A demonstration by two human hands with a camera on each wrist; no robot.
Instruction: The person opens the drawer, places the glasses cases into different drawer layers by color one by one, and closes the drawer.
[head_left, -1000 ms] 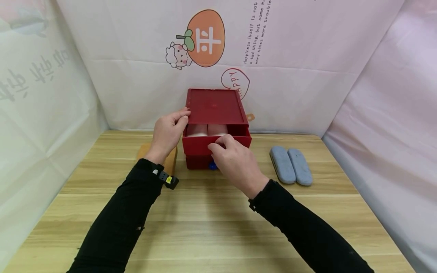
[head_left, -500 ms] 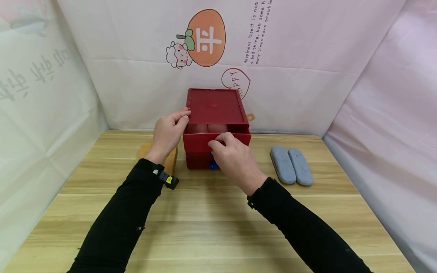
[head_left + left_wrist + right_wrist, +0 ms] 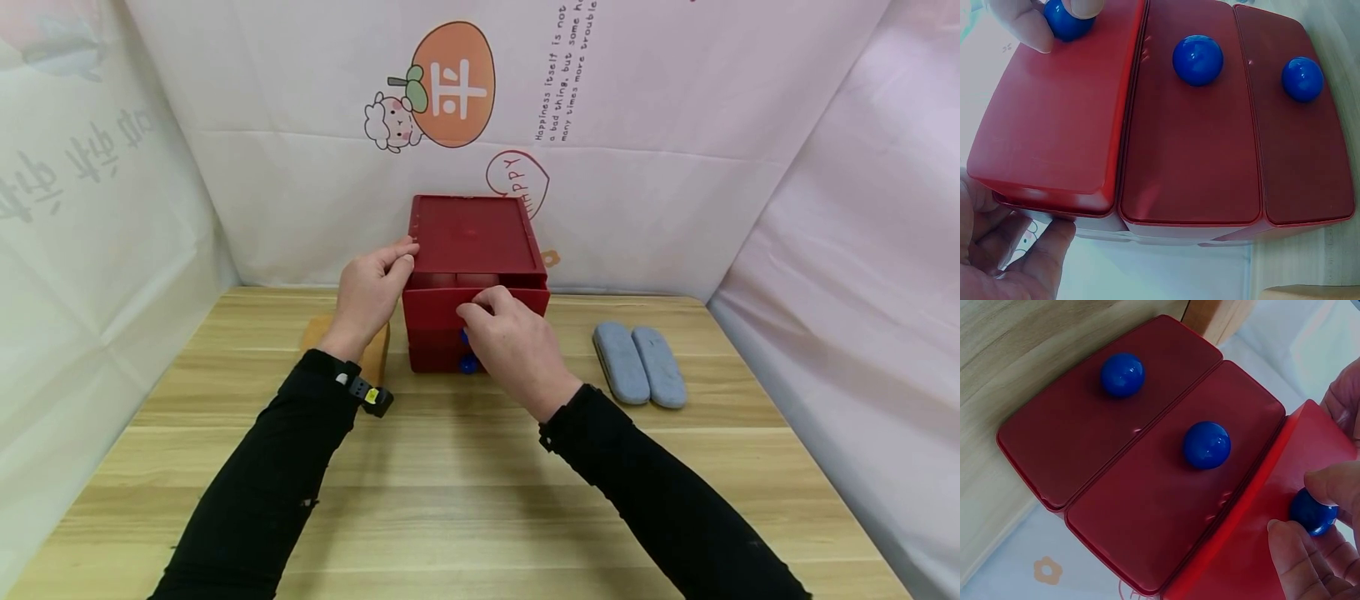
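A red cabinet (image 3: 476,229) of three stacked drawers stands in the middle of the frame, on a wood-grained bench (image 3: 450,500). Its top drawer (image 3: 431,310) sticks out slightly past the front, while the middle drawer (image 3: 1147,506) and the bottom drawer (image 3: 1075,447) sit flush, each with a round blue knob. The right hand (image 3: 517,346) is at the centre, its fingers pinching the top drawer's blue knob (image 3: 1312,514). The left hand (image 3: 369,287), left of centre, touches the cabinet's upper left edge with its fingers slightly apart. In the gap above the drawer front, two reddish shapes lie side by side, too shaded to identify.

Near the left wrist, partly hidden behind it, is a tan block (image 3: 377,354). Right of centre, two grey oblong pads (image 3: 621,362) lie side by side. A printed white cloth (image 3: 645,100) hangs behind, across the upper frame.
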